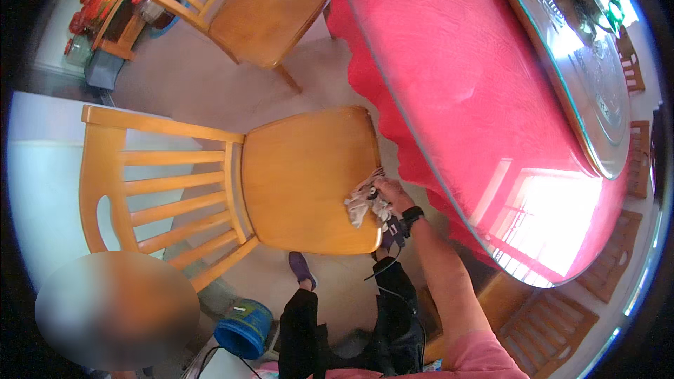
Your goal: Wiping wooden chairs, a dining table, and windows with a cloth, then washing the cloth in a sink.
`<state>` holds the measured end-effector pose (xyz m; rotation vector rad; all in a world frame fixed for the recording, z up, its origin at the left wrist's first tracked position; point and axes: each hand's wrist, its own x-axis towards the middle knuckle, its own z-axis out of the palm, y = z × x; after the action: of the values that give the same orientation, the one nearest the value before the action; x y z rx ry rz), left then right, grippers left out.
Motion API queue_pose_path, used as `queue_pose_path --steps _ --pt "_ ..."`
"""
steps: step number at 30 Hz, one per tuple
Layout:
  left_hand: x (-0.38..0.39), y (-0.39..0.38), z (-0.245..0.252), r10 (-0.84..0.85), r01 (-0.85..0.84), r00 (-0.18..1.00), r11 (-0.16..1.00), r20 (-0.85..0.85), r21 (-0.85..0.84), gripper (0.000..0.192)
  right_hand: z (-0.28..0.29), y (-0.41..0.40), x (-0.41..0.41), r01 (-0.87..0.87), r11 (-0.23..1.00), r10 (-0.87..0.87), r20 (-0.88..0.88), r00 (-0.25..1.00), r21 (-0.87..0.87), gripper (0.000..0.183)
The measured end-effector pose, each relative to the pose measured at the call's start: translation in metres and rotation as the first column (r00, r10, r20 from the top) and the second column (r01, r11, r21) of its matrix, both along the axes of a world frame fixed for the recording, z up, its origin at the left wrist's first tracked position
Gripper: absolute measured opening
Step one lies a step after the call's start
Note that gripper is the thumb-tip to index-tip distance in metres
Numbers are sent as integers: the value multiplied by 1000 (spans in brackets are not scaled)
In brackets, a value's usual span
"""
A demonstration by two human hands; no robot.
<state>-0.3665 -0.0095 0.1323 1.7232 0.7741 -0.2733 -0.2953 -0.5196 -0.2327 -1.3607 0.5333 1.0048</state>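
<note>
A crumpled, pale pinkish cloth lies bunched under my right hand, whose fingers are closed on it. The hand presses the cloth on the front right part of the seat of a wooden chair. A black band is on my right wrist, and a dark device with a cable hangs just below it. The chair's slatted backrest is to the left. My left hand is out of view.
A table with a red cloth under glass stands at the right, bearing a glass turntable. Another wooden chair is at the top. A blue bucket stands at lower left. More chairs line the table's far side.
</note>
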Motion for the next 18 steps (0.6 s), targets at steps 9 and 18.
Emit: queue_pose_path --steps 9,18 --pt "25 -73 39 11 -10 1000 991 3 -134 41 -102 -36 -94 483 793 -242 534 810 -371 46" --pt "25 -59 46 -72 86 993 983 89 -161 33 -6 43 -156 703 611 -375 648 663 -365 38"
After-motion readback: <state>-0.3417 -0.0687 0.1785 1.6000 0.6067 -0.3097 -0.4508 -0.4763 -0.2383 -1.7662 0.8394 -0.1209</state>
